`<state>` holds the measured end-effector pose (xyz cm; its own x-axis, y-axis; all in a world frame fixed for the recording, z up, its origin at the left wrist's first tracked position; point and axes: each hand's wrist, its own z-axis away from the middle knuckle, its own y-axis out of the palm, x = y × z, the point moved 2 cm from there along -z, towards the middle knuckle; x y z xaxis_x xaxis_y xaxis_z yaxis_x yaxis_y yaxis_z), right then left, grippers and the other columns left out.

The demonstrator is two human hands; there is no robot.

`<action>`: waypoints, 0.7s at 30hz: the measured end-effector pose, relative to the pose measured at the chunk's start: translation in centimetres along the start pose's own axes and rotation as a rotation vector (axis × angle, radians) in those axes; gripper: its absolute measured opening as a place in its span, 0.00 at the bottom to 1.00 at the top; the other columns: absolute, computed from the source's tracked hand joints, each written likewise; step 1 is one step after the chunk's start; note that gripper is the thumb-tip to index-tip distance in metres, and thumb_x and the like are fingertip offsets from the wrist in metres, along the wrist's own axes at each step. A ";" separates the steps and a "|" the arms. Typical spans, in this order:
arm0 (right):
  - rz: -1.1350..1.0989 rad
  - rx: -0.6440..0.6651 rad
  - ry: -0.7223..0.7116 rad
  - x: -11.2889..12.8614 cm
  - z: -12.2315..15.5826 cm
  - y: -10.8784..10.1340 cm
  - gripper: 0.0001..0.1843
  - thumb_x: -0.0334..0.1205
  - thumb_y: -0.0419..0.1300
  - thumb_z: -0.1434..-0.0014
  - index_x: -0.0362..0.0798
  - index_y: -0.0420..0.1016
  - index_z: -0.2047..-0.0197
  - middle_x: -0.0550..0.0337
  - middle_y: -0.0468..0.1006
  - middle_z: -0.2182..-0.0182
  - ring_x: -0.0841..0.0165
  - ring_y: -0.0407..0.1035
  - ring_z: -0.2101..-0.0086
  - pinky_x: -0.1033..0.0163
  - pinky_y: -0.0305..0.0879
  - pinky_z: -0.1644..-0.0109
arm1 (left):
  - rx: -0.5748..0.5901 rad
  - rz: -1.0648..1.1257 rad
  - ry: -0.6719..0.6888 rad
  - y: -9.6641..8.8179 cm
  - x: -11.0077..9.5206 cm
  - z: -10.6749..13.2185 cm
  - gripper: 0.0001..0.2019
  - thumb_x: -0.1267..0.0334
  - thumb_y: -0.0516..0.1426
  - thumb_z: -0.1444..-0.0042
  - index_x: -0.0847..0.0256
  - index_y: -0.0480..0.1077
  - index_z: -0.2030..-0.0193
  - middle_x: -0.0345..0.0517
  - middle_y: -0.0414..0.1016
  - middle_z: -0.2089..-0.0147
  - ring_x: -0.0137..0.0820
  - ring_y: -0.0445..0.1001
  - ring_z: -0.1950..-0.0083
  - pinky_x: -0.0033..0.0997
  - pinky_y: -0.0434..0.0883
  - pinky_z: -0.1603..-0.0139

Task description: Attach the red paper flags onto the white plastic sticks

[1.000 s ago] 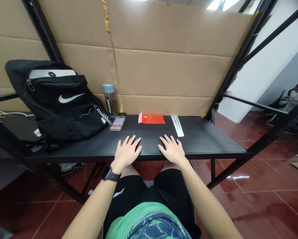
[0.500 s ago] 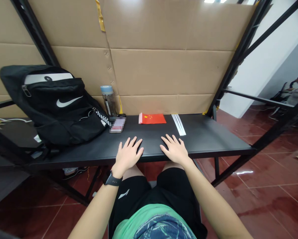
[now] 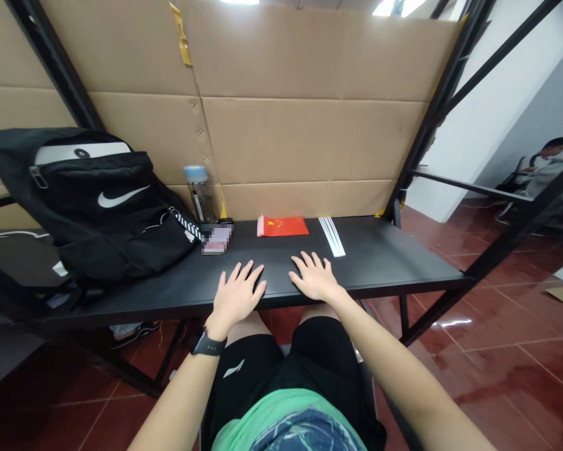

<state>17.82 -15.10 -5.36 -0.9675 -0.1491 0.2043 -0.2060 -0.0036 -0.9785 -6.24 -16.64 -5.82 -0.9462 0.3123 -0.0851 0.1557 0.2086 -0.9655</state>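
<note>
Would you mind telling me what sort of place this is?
Probably a makeshift workstation in a workshop or warehouse: a black metal-framed table backed by cardboard sheets, with a red flag and white sticks laid out on it.

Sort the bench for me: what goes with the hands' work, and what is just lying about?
Nearest the hands: left hand and right hand, both flat and empty on the black table; red flag; white sticks.
Lying about: black backpack; water bottle; small blurred item.
</note>
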 end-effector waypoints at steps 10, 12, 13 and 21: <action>-0.010 0.038 -0.103 2.2 -10.1 -0.4 0.49 0.71 0.39 0.30 0.51 0.40 0.17 0.55 0.35 0.19 0.50 0.26 0.21 0.33 0.29 0.22 | 0.029 0.008 0.000 -0.2 -0.1 -0.2 0.29 0.46 0.45 0.25 0.46 0.60 0.22 0.44 0.54 0.19 0.54 0.52 0.19 0.72 0.53 0.24; -0.003 0.035 -0.061 2.3 -11.5 -0.2 0.50 0.71 0.38 0.30 0.49 0.38 0.17 0.56 0.34 0.19 0.50 0.25 0.22 0.32 0.27 0.22 | 0.029 0.009 0.003 -0.1 0.0 -0.2 0.29 0.46 0.45 0.25 0.46 0.60 0.22 0.44 0.54 0.19 0.54 0.52 0.19 0.72 0.54 0.25; 0.001 0.040 -0.050 2.3 -12.0 0.0 0.50 0.70 0.37 0.30 0.48 0.38 0.17 0.57 0.34 0.19 0.49 0.25 0.22 0.32 0.26 0.22 | 0.029 0.009 0.004 -0.1 0.0 -0.2 0.29 0.47 0.45 0.25 0.47 0.61 0.22 0.44 0.54 0.19 0.54 0.52 0.19 0.72 0.54 0.25; -0.007 0.010 -0.075 2.4 -12.4 0.5 0.46 0.69 0.37 0.29 0.54 0.42 0.17 0.55 0.42 0.19 0.46 0.37 0.22 0.33 0.30 0.23 | 0.005 0.008 0.003 0.0 0.0 -0.1 0.28 0.47 0.46 0.26 0.45 0.62 0.23 0.44 0.56 0.19 0.54 0.53 0.19 0.71 0.54 0.25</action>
<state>13.55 -3.15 -5.01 -0.9524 -0.2222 0.2088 -0.2109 -0.0147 -0.9774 -6.22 -16.51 -5.76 -0.9441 0.3167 -0.0917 0.1614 0.2013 -0.9661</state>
